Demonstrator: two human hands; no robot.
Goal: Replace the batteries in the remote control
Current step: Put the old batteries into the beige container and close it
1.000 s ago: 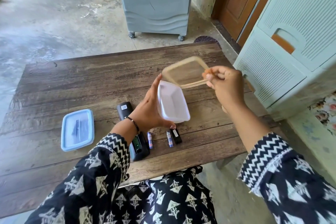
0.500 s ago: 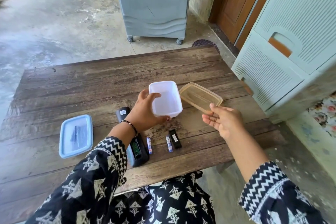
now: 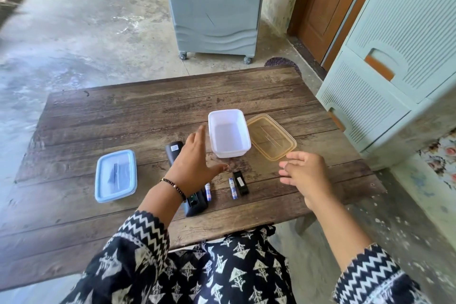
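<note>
A black remote control (image 3: 174, 150) lies face down on the wooden table (image 3: 123, 111), its battery bay open near the front end; my left hand (image 3: 195, 163) hovers over its middle, fingers spread and empty. Two small batteries lie beside it, one (image 3: 208, 192) next to the bay and one (image 3: 232, 188) further right. The black battery cover (image 3: 240, 182) rests just right of that. My right hand (image 3: 306, 175) floats open above the table's right front, holding nothing. An empty white container (image 3: 228, 132) and its amber lid (image 3: 271, 136) sit behind the hands.
A lidded blue container (image 3: 115, 175) with a dark item inside sits at the table's left. A pale green plastic drawer unit (image 3: 394, 61) stands close to the table's right edge. A grey air cooler (image 3: 214, 7) stands on the floor beyond the table.
The white container and the amber lid were set down on the table. Both hands let go and drew back toward me, now open.
</note>
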